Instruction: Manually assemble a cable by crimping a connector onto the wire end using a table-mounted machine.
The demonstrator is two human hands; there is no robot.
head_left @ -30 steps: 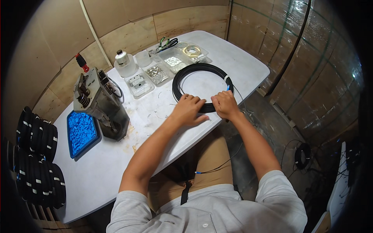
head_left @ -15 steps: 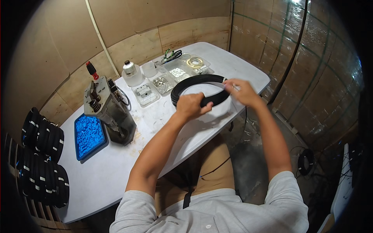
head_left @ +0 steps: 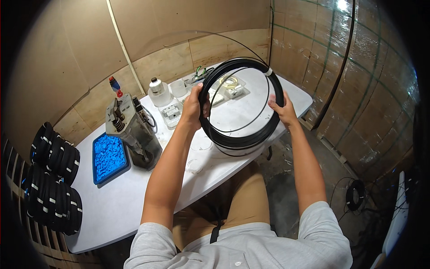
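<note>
A coil of black cable [head_left: 245, 141] is raised and tilted over the right part of the table. My left hand [head_left: 195, 107] is wrapped round its left side. On the opposite side my right hand [head_left: 284, 109] grips the coil, thumb toward the inside. A piece of white tape [head_left: 268, 71] circles the bundle at the upper right. One loose cable end [head_left: 224, 36] arcs out above the coil and to the left, blurred toward its tip. Another loose strand curves through the coil's middle.
A bench press machine [head_left: 132, 130] stands left of centre, beside a tray [head_left: 95, 179] of small blue pieces. Bottle [head_left: 156, 85], clear containers and pliers [head_left: 201, 72] sit at the back. Stacked black coils [head_left: 53, 197] are at the far left. Wrapped cartons [head_left: 304, 58] line the right.
The coil has risen from near the table and now tilts up toward me. My right hand has moved from the tape down to the coil's right side. A loose end has sprung out.
</note>
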